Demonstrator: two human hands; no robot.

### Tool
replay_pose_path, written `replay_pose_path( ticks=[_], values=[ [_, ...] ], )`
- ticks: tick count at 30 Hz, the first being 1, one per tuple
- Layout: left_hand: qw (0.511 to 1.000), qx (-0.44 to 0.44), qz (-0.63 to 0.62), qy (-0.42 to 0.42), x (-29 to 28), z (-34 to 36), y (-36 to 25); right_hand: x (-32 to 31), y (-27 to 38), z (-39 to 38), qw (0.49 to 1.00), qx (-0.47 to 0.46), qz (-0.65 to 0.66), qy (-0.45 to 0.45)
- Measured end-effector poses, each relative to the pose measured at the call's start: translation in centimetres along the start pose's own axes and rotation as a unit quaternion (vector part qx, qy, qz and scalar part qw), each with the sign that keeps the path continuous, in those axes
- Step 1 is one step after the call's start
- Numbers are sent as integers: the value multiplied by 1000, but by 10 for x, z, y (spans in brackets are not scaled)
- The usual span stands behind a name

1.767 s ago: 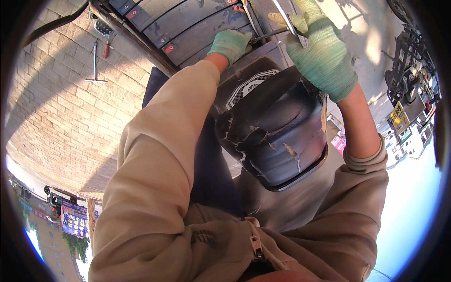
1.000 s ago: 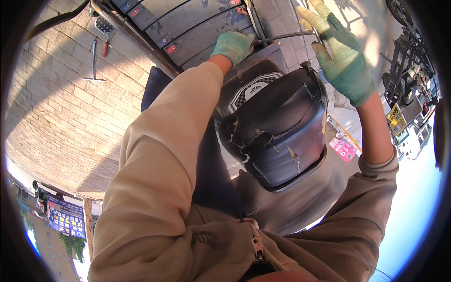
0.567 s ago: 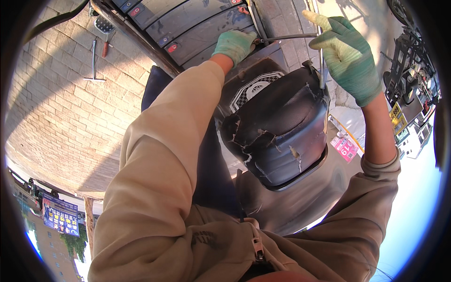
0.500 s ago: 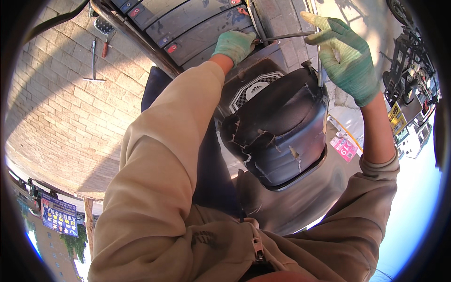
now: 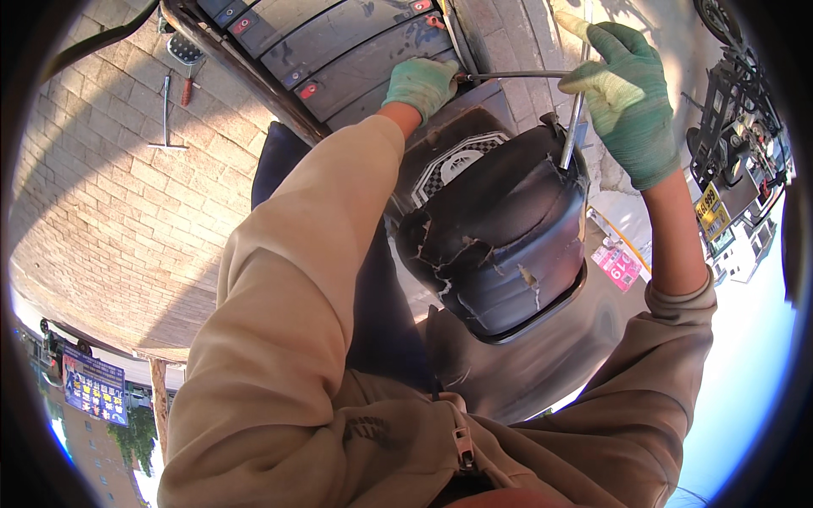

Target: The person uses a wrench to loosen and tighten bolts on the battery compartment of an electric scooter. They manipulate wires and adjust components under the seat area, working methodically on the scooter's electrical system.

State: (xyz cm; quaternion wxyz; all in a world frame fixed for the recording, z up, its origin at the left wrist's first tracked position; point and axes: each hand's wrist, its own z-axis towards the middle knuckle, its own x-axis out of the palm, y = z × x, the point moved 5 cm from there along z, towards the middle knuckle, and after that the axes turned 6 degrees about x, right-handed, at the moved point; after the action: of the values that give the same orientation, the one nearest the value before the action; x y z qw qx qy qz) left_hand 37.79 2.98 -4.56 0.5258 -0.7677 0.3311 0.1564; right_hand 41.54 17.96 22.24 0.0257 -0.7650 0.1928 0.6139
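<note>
My left hand (image 5: 421, 88), in a green glove, is closed around the end of a T-handle wrench (image 5: 517, 74), beside several dark battery blocks (image 5: 356, 51). The wrench's shaft runs across to the right, and its long crossbar stands beside my right hand (image 5: 628, 106). That hand, gloved the same way, has its index finger and thumb stretched apart against the crossbar; some of the other fingers are curled. Just below the shaft lies a cracked black seat (image 5: 500, 229), its covering torn. A round checkered emblem (image 5: 461, 161) shows on the dark panel beside the seat.
On the brick paving (image 5: 110, 212) at left lie another T-handle wrench (image 5: 167, 118) and a red-handled tool (image 5: 187, 91) near a black pedal (image 5: 185, 49). Parked vehicles (image 5: 737, 127) stand at right. A dark frame rail (image 5: 241, 68) edges the batteries.
The wrench's crossbar has turned, its upper end swinging right and its lower end left. My right hand has shifted slightly with it; my left hand stays in place.
</note>
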Motion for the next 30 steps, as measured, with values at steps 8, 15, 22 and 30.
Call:
replay_pose_path(
  ticks=[8, 15, 22, 30],
  values=[
    [1000, -14, 4, 17, -5, 1, -4, 7, 2, 1, 978, 124, 168, 6],
    [998, -31, -12, 48, -8, -3, -4, 6, -2, 5, 973, 97, 207, 23],
    [999, -18, -4, 37, -8, -5, -5, 4, -11, 5, 993, 81, 46, 69],
    [999, -38, -18, 24, -6, -2, -3, 10, -9, -1, 977, 110, 183, -21]
  ],
)
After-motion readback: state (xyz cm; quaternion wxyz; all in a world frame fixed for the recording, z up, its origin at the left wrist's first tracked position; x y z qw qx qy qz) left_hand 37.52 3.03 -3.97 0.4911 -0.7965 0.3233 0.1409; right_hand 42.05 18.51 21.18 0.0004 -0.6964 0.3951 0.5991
